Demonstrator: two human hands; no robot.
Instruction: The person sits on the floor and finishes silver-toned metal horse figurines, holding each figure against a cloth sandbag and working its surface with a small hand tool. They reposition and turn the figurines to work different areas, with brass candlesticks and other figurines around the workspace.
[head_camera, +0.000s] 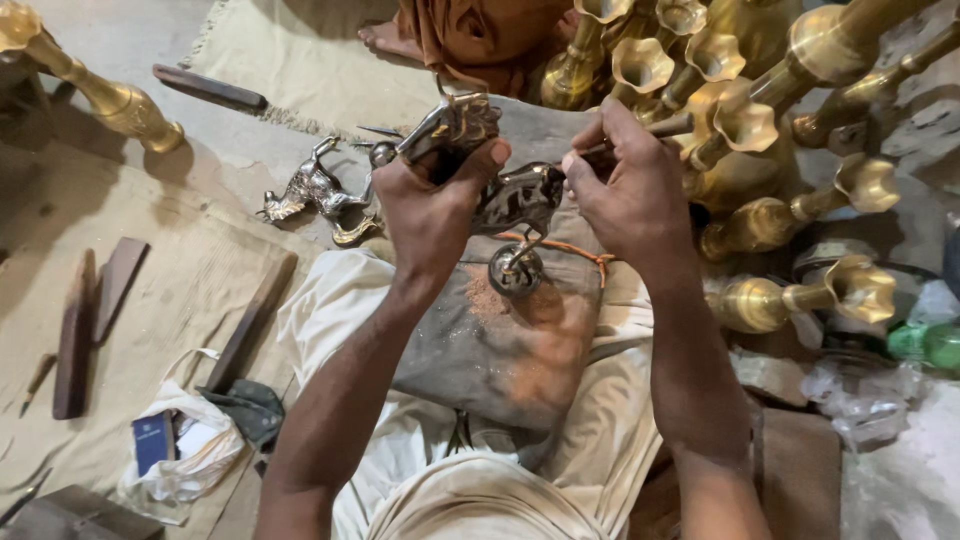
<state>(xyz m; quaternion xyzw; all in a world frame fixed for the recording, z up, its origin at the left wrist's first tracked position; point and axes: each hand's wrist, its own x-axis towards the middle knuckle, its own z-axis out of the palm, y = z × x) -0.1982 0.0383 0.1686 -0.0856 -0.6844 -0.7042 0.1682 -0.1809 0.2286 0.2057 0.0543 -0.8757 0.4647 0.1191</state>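
From the head view, centre frame: left hand (432, 205) clenched around the metal animal figurine (500, 170) over the grey lap cloth (500, 350), right hand (625, 185) pinching a thin tool (640, 135) against it; best held steady, tool strokes short.

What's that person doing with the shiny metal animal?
A person sitting on the floor grips a shiny metal animal figure in the left hand, over a grey cloth on the lap. The right hand holds a thin tool against it. Another metal figure lies on the floor, and brass stands are piled beside them.
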